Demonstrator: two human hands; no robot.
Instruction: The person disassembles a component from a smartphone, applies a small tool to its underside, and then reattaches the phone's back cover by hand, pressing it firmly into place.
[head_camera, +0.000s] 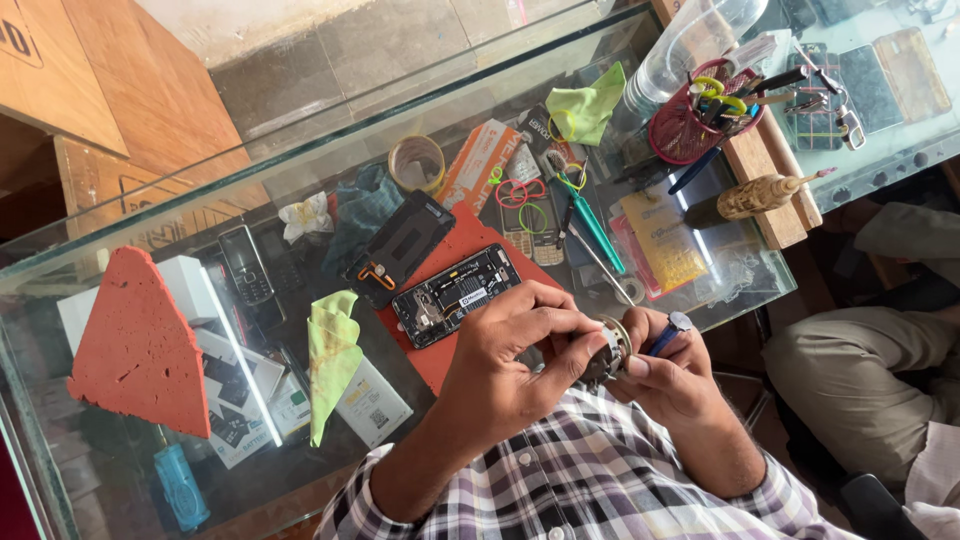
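A glass counter (150, 250) fills our view from the head camera, crowded with repair clutter, and near its middle lies an opened phone (455, 295), its insides showing, on a red mat (470, 240). Just beside the phone sits its black back cover (400, 245), and further off we see a red foam wedge (140, 345), a yellow-green cloth (332, 355), a roll of tape (417, 163) and a red mesh cup (690, 125) of tools.

Below the phone, off the counter's edge, our left hand (515, 360) and right hand (670, 375) meet over a small round object (610, 348) (metal-rimmed, perhaps a little roll or reel; too small to tell). The left hand's fingers are closed on it from above, pinching at its rim. The right hand is clamped around it from the other side, with a blue-handled tool (665, 335) tucked between the same fingers.

We judge the step in hand to be picking or peeling something off that round object, while the opened phone waits untouched on the mat. The next move, as we read it, calls for a fine fingertip pull with the right hand holding the object steady.
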